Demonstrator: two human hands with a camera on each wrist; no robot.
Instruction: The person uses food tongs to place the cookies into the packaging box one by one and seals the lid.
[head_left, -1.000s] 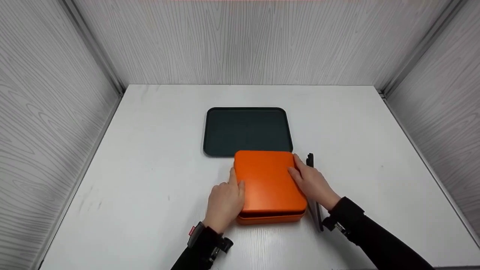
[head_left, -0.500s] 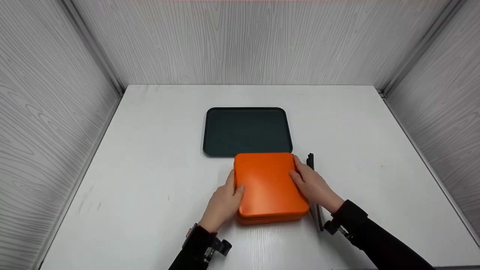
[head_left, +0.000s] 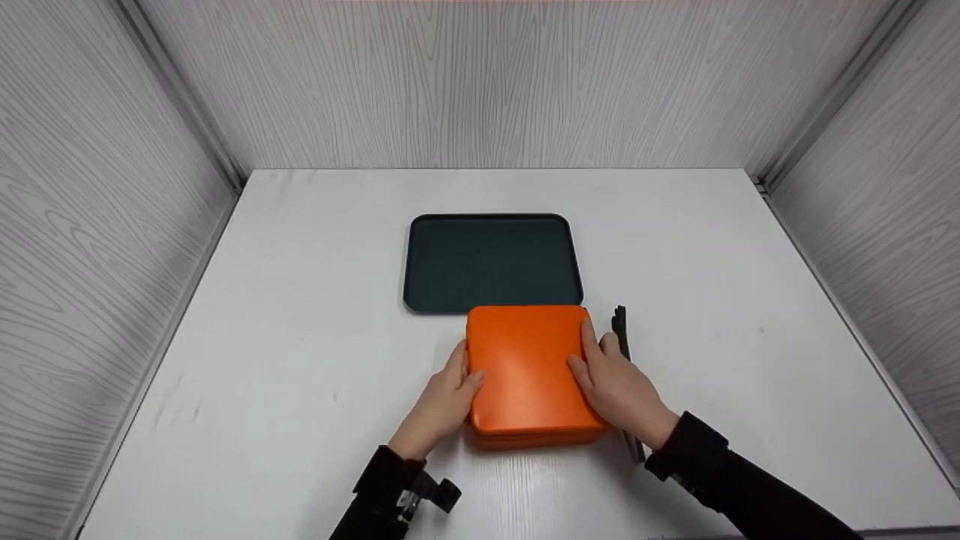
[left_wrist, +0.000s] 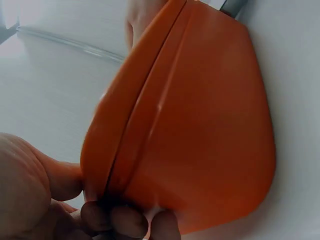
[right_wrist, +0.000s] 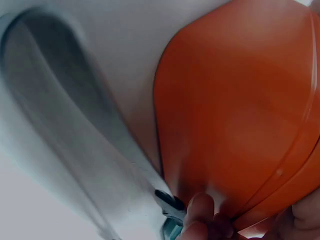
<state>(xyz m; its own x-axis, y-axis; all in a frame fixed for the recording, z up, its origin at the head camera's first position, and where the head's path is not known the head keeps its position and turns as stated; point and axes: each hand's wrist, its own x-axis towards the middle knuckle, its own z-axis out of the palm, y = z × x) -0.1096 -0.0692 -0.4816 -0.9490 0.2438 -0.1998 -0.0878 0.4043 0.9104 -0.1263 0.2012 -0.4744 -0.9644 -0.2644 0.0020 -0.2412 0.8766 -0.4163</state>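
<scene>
An orange lidded box (head_left: 529, 371) stands on the table in front of me, and its lid sits down flush on the base. My left hand (head_left: 437, 411) grips the box's left side, thumb on the lid; the left wrist view shows its fingertips (left_wrist: 127, 220) at the seam. On the opposite side my right hand (head_left: 624, 394) holds the box, with its thumb and a finger over the lid's edge. Beside the right hand lie metal tongs (head_left: 620, 330) with black tips, partly hidden under that hand. Their bent metal end (right_wrist: 55, 65) shows in the right wrist view.
A dark green tray (head_left: 491, 262) lies directly behind the box, and the box's far edge overlaps its front edge in view. Grey wood-grain panels (head_left: 487, 82) wall the white table (head_left: 315, 300) at the back and both sides.
The lid's near edge has come down, and the dark gap at the front of the box is gone. My right hand has shifted slightly, with its fingers spread differently along the lid's edge.
</scene>
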